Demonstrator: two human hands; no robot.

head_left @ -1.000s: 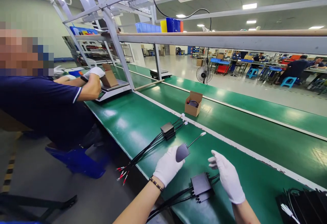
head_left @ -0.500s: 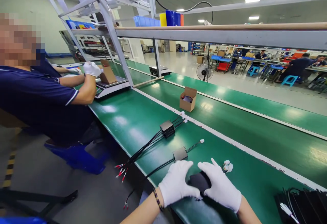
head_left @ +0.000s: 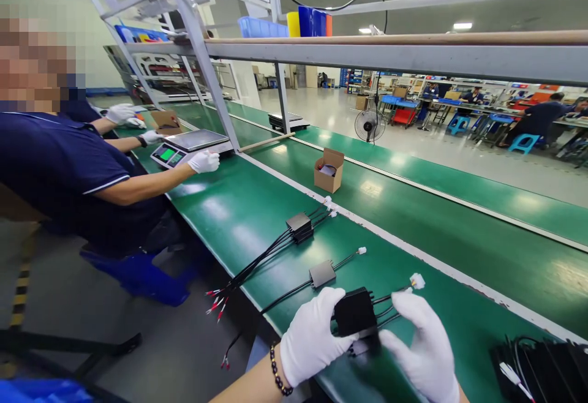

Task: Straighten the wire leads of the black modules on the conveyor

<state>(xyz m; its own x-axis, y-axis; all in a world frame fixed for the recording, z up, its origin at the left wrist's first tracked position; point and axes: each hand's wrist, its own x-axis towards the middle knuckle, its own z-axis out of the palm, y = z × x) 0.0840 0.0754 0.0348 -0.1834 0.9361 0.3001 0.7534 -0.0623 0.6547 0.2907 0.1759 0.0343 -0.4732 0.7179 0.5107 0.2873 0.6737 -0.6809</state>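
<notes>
Both my white-gloved hands hold a stack of black modules (head_left: pixel 354 313) with black cables and white connectors (head_left: pixel 417 280), just above the green belt (head_left: pixel 239 213). My left hand (head_left: pixel 312 337) grips its left side. My right hand (head_left: pixel 425 348) wraps its right side and underside. Just beyond lies a single black module (head_left: pixel 322 274) with its cable. Further along sits a stack of black modules (head_left: pixel 299 226) whose long black cables with red tips (head_left: pixel 215 305) hang over the belt's edge.
A seated co-worker in a dark blue shirt (head_left: pixel 68 170) reaches a gloved hand (head_left: pixel 204 161) toward a weighing scale (head_left: pixel 190 144). An open cardboard box (head_left: pixel 328 170) rides the far belt. More black modules (head_left: pixel 546 369) lie at bottom right. A metal frame (head_left: pixel 206 72) stands over the belt.
My hands have raised the module stack off the belt, so its cables and connectors show. The co-worker moved the cardboard box off the scale and reached an arm toward me. The box on the belt drifted left.
</notes>
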